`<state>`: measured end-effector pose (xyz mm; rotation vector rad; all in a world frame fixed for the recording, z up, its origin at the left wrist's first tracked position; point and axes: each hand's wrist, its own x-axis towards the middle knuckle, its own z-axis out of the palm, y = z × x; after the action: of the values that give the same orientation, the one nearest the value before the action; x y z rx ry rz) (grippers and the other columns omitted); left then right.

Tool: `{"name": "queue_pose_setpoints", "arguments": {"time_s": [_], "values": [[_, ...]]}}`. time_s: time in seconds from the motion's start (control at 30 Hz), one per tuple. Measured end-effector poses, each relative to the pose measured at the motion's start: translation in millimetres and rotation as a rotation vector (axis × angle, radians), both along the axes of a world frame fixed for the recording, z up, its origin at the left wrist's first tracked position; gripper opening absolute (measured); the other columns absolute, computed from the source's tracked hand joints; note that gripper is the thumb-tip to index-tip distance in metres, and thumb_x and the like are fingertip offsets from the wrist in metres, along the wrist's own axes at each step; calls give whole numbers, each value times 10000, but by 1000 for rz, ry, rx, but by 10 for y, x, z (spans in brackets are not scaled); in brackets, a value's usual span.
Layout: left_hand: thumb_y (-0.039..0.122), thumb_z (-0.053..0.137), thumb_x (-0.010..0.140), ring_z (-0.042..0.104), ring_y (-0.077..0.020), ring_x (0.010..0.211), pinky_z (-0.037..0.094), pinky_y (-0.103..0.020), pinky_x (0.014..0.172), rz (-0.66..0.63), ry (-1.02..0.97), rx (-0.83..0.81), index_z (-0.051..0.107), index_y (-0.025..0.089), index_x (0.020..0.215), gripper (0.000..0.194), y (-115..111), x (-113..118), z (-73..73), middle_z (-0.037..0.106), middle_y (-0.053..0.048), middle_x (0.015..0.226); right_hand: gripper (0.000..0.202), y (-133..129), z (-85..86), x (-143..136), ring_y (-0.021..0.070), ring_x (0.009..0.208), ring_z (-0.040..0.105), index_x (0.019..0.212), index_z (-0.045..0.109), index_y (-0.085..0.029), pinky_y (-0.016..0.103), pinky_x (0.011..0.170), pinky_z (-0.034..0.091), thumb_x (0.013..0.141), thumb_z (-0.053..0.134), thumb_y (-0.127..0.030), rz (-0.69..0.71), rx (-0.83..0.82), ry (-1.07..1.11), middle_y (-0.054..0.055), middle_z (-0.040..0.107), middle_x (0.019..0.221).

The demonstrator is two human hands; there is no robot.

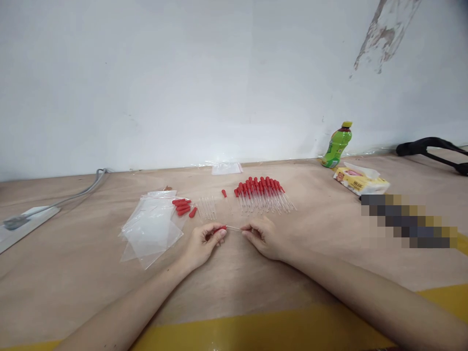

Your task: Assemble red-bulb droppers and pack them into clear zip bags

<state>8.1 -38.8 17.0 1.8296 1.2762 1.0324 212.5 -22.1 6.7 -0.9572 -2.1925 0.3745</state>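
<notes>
My left hand [208, 241] pinches the red rubber bulb of a dropper, and my right hand [263, 237] pinches the far end of its clear tube [233, 228]. The dropper lies level between them, its bulb end partly hidden by my left fingers. Just beyond, several loose red bulbs [182, 207] lie beside a row of bare clear tubes [207, 208]. A single dropper with a red bulb [224, 193] lies to their right. Past my right hand, a large pile of droppers [261, 192] lies with bulbs toward the wall.
Clear plastic bags [153, 224] are stacked at left; another bag [226, 168] lies by the wall. A grey cable [73, 197] runs to a power strip [25, 224]. At right are a green bottle [337, 146], a tissue pack [360, 180], a black frame-like object [431, 146] and a blurred-out item.
</notes>
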Motion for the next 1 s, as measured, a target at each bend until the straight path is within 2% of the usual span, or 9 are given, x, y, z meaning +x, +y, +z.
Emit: {"name": "queue_pose_setpoints", "arguments": {"time_s": [0.1,0.2,0.33,0.43,0.53,0.73,1.0], "values": [[368,518,769,509,-103,495,427,-214,498,9,17,-13,622,131,851,271,-21,-10,2,574,3,560,128,10,11,20,107,592,510,837,610,-211,307,752,329,814,486,-236,30,-41,-23,-21,621,677],[358,500,785,508,-107,499,411,-210,490,-40,97,-4,639,149,851,260,-62,-29,26,586,3,567,145,45,43,67,111,615,508,861,627,-233,308,752,309,814,490,-226,67,-35,-74,-23,638,694],[331,476,809,566,-137,633,432,-229,579,-119,241,82,657,210,820,219,-110,-31,65,645,2,699,181,75,100,127,116,619,491,879,637,-233,309,716,267,828,464,-224,142,94,-190,1,661,773],[323,471,817,583,-146,675,438,-238,611,-114,293,135,654,220,836,210,-121,-20,67,661,4,753,214,47,112,119,114,588,464,873,632,-202,316,686,233,836,421,-206,116,235,-239,24,652,761],[315,476,821,588,-143,680,443,-241,628,-116,314,196,647,213,863,204,-121,-16,46,665,-5,776,228,0,93,72,112,564,439,837,619,-176,308,651,217,835,391,-191,80,285,-238,26,628,694],[297,479,823,592,-145,699,456,-252,643,-122,347,271,634,205,894,194,-136,-18,44,667,-24,804,228,-46,81,-5,104,533,422,755,575,-168,290,635,231,838,363,-176,90,203,-239,8,611,643],[275,425,848,586,-146,729,455,-258,668,-222,432,329,618,214,929,219,-116,-30,25,657,-31,837,242,-73,68,-48,109,571,473,709,551,-173,287,692,281,855,358,-186,126,66,-264,4,618,670]]}}
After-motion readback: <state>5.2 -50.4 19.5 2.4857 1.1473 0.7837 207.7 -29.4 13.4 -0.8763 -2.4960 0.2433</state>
